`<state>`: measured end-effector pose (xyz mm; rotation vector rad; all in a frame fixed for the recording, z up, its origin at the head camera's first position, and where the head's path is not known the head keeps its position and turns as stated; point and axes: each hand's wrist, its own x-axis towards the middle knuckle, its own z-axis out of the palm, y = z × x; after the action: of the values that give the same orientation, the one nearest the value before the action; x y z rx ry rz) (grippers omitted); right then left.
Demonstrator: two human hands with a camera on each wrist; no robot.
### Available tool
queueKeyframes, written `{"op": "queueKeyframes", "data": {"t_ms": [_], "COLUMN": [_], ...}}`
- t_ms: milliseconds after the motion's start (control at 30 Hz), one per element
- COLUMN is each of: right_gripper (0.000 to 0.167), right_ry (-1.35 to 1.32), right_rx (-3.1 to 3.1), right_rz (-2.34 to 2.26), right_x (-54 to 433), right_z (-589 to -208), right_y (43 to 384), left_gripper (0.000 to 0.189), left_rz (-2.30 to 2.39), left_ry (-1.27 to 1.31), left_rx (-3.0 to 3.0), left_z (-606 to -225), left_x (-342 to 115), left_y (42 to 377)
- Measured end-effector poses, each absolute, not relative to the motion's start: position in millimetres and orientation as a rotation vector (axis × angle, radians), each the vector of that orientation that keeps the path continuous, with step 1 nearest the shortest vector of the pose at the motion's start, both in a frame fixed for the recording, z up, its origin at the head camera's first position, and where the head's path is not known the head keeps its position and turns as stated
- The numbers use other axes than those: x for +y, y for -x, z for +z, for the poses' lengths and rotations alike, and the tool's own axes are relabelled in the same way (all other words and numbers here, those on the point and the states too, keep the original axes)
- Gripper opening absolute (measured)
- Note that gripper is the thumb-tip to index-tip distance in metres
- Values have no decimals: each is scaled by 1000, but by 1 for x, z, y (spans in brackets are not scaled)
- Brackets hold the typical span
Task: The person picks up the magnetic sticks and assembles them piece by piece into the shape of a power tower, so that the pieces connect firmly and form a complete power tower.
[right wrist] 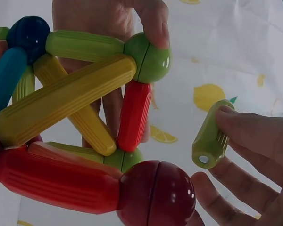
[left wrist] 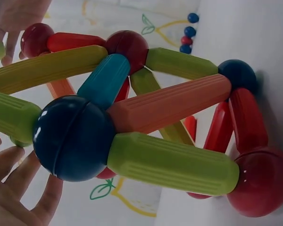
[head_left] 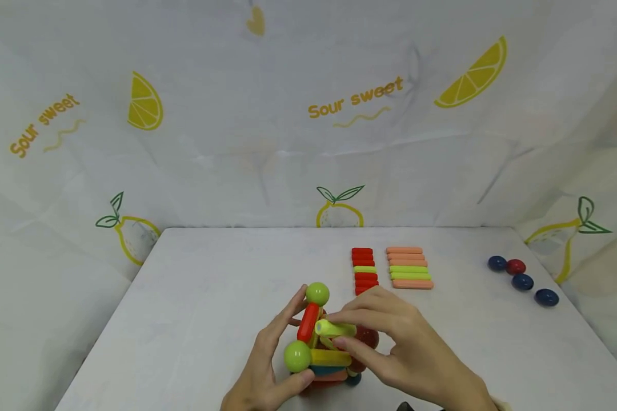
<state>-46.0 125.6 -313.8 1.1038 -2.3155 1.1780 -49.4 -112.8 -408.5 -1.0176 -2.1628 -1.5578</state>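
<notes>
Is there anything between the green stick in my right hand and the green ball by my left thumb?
Nothing visible: the right wrist view shows only backdrop cloth between the green stick and the green ball. Your left hand has its thumb over that ball's edge.

nearest dark red ball (right wrist: 155, 194) — cut off below in right-wrist view

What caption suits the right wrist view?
Right grip holding a green rod beside a structure of colorful rods and balls.
</notes>
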Motion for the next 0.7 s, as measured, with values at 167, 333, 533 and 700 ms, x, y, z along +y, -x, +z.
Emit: {"op": "queueKeyframes", "data": {"t_ms": [167, 333, 533, 700], "right_gripper": [31, 32, 31, 26], "right_ry": [-1127, -1104, -1135, -1202], "right_rx": [-2364, -2441, -2431, -2436], "right_rz": [1081, 912, 777, 751], "right_x": [121, 120, 121, 120], "right_z": [-316, -316, -316, -317], "right_y": [45, 44, 44, 45], "left_gripper": [86, 85, 84, 79], "left_rz": [-1552, -1503, -1487, -1467], "left_ry": [998, 985, 963, 940], "left_rx": [-2126, -2118, -2132, -2136], "left_z": [-412, -411, -411, -411], "left_x": [-113, -112, -113, -113], "left_y": [49, 46, 44, 44]}}
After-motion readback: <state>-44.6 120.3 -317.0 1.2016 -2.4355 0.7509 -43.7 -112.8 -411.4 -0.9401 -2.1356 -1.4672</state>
